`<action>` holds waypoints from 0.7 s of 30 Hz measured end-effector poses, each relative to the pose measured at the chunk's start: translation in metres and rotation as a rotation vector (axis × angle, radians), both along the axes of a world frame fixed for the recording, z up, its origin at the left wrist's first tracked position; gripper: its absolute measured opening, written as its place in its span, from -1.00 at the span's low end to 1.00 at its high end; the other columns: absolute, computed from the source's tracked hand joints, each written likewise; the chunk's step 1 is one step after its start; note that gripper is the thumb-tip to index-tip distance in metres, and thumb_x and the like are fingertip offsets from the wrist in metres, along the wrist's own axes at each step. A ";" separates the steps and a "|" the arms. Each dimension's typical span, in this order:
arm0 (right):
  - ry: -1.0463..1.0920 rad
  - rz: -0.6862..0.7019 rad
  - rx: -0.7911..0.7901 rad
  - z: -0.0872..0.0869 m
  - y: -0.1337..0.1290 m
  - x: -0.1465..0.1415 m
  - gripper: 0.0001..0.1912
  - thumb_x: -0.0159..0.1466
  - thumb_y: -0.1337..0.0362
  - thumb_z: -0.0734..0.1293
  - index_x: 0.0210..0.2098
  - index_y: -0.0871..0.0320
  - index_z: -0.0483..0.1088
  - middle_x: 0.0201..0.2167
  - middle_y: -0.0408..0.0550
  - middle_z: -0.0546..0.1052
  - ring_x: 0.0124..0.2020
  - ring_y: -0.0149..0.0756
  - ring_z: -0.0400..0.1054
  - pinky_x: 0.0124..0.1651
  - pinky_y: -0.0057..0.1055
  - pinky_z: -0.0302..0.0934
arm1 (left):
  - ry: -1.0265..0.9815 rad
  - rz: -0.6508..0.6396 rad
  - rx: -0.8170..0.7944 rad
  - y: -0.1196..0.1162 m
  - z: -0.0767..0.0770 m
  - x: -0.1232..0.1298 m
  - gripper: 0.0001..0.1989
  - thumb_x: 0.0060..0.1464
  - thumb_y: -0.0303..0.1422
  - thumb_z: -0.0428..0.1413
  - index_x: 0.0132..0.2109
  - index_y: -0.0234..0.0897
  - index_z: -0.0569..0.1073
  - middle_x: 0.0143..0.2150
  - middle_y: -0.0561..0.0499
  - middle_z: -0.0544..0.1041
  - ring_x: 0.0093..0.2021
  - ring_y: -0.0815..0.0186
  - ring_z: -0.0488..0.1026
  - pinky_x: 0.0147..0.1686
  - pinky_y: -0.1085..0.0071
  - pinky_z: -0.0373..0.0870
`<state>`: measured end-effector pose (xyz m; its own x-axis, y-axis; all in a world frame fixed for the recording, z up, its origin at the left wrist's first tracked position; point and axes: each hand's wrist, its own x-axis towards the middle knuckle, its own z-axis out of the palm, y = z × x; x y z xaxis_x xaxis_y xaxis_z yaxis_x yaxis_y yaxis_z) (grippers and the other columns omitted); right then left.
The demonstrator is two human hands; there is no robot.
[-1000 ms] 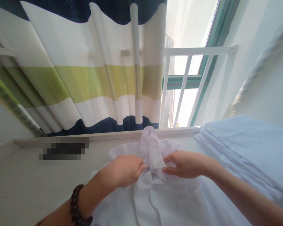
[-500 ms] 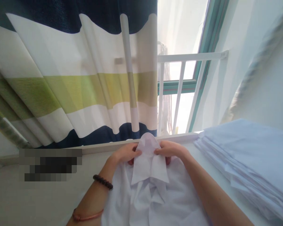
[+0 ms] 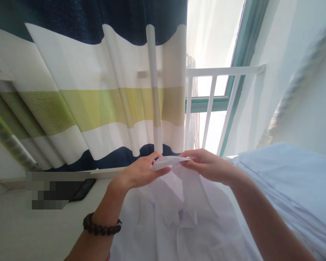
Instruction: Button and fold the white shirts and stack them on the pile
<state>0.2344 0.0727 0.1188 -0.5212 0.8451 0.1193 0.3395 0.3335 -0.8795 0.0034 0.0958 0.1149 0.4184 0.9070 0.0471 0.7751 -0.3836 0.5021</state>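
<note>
A white shirt (image 3: 152, 224) lies spread in front of me, with its collar lifted off the surface. My left hand (image 3: 141, 168) pinches the left side of the collar (image 3: 167, 162) between thumb and fingers. On the collar's right side, my right hand (image 3: 203, 163) is closed in a similar pinch. The collar's upper edge is folded over between the two hands. Below it, the shirt front hangs in loose creases. My fingertips behind the fabric are partly hidden.
A stack of folded white cloth (image 3: 290, 174) stands to the right. A dark flat device (image 3: 84, 190), partly pixelated, rests on the pale surface (image 3: 16, 224) at left. Behind are a striped curtain (image 3: 97, 105), a white railing (image 3: 222, 71) and a window.
Both hands have raised the collar, and it has turned from standing flat towards me to a folded edge. My view has shifted slightly, showing more of the dark device.
</note>
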 end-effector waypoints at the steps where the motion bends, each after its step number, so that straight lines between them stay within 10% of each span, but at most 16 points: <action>1: 0.056 0.020 -0.042 0.000 0.000 -0.003 -0.66 0.26 0.04 0.26 -0.16 0.13 0.48 -0.44 -0.13 0.49 -0.45 -0.39 0.30 -0.45 -0.49 0.09 | 0.026 -0.006 0.012 0.002 -0.001 -0.001 -0.69 0.07 -0.11 0.02 -0.18 -0.24 0.42 -0.33 0.02 0.49 -0.38 0.27 0.43 -0.42 0.45 0.24; 8: 0.531 -0.017 -0.500 -0.013 0.013 0.002 -0.79 0.14 0.23 0.40 -0.27 0.24 0.48 -0.45 -0.09 0.53 -0.41 -0.38 0.40 -0.33 -0.47 0.29 | -0.378 -0.120 -0.205 0.007 -0.001 -0.012 -0.58 0.06 -0.22 0.07 0.08 -0.17 0.34 -0.23 0.03 0.53 -0.30 0.27 0.47 -0.38 0.47 0.32; 14: 0.677 -0.020 -0.572 -0.027 0.024 0.006 -0.83 0.13 0.23 0.40 -0.38 0.25 0.48 -0.54 -0.14 0.52 -0.53 -0.44 0.37 -0.46 -0.53 0.27 | -0.665 -0.299 -0.580 -0.001 -0.009 -0.018 -0.61 -0.16 -0.12 0.25 -0.27 -0.34 0.50 -0.36 -0.01 0.54 -0.35 0.24 0.47 -0.35 0.42 0.36; 21: 0.743 -0.063 -0.676 -0.024 0.019 0.010 -0.86 0.20 0.27 0.33 -0.37 0.23 0.48 -0.49 -0.11 0.55 -0.45 -0.36 0.44 -0.37 -0.46 0.33 | -0.833 -0.381 -0.708 0.001 -0.021 -0.025 -0.35 -0.48 -0.26 0.39 -0.13 -0.40 0.49 -0.33 -0.03 0.55 -0.35 0.22 0.45 -0.38 0.44 0.36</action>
